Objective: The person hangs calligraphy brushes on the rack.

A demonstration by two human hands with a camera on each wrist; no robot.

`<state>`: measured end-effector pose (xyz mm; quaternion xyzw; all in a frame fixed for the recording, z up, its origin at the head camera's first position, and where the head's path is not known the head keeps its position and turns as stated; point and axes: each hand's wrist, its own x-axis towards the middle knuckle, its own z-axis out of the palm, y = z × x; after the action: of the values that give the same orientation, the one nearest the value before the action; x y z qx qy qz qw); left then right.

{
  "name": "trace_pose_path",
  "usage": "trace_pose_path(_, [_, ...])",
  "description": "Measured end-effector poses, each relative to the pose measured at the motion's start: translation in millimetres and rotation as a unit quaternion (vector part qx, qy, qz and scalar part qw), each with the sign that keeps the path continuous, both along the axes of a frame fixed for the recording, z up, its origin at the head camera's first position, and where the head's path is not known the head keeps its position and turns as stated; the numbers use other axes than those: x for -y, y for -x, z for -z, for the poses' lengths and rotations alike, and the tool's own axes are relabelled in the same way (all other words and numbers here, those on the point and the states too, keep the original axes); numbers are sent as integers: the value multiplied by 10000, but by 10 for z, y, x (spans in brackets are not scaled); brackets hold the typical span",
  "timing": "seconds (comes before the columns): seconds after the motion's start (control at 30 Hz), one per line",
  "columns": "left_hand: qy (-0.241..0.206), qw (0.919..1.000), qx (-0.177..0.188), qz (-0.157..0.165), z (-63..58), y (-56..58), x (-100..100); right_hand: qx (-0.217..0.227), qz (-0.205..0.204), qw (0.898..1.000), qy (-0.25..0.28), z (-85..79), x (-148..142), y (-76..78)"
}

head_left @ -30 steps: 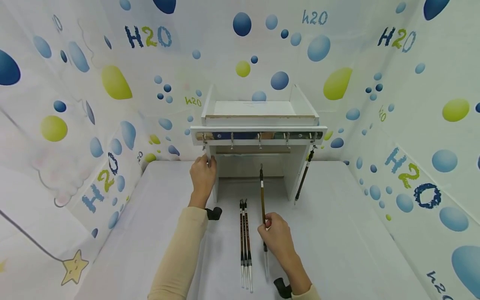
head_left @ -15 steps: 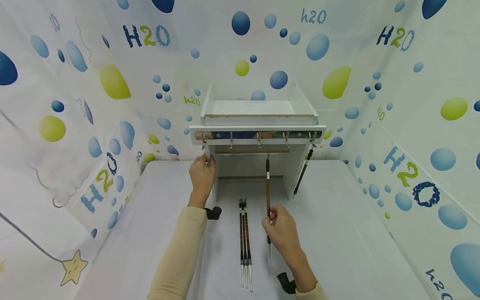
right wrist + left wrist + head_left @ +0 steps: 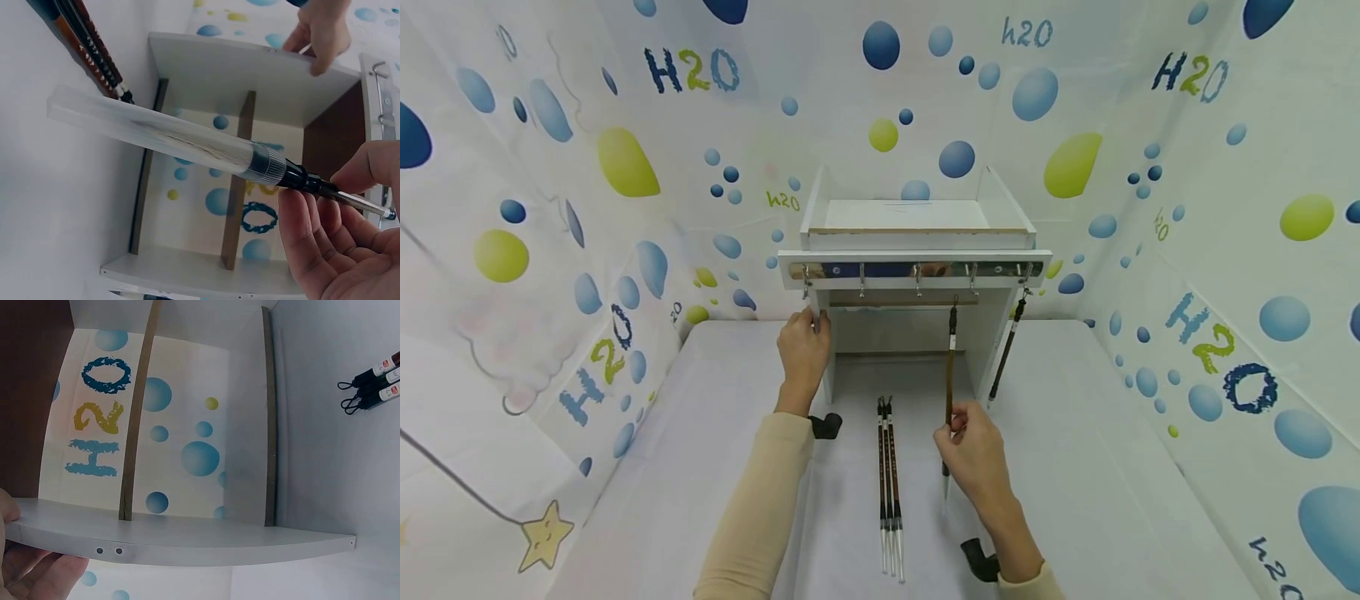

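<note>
My right hand (image 3: 976, 450) pinches a calligraphy brush (image 3: 950, 379) by its lower handle. The brush stands nearly upright, its cord loop just below the hook rail (image 3: 887, 270) of a white shelf unit (image 3: 917, 242). In the right wrist view, a clear cap (image 3: 194, 140) covers the brush's bristles. My left hand (image 3: 802, 357) grips the front edge of the shelf's left side panel (image 3: 206, 542), with thumb on one face and fingers on the other. Another brush (image 3: 1007, 350) hangs from the rightmost hook. Several brushes (image 3: 889, 467) lie side by side on the table.
Metal hooks line the rail along the shelf's front. Above it is a white upper tray (image 3: 910, 217). White cloth covers the table (image 3: 1075, 467). Walls with printed bubbles (image 3: 957, 160) enclose the back and sides.
My right hand has moved up and to the right with the brush, bringing its loop nearer the rail's right half. The left hand keeps its grip on the side panel.
</note>
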<state>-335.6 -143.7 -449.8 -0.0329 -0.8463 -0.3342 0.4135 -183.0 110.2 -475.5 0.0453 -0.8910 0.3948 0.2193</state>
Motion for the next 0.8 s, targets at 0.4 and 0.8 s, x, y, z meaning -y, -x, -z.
trace_pose_path(0.4, [33, 10000, -28, 6, 7, 16, 5, -120, 275, 9995, 88, -41, -134, 43])
trace_pose_path(0.8, [30, 10000, -43, -24, -1, 12, 1, -114, 234, 9997, 40, -65, -165, 63])
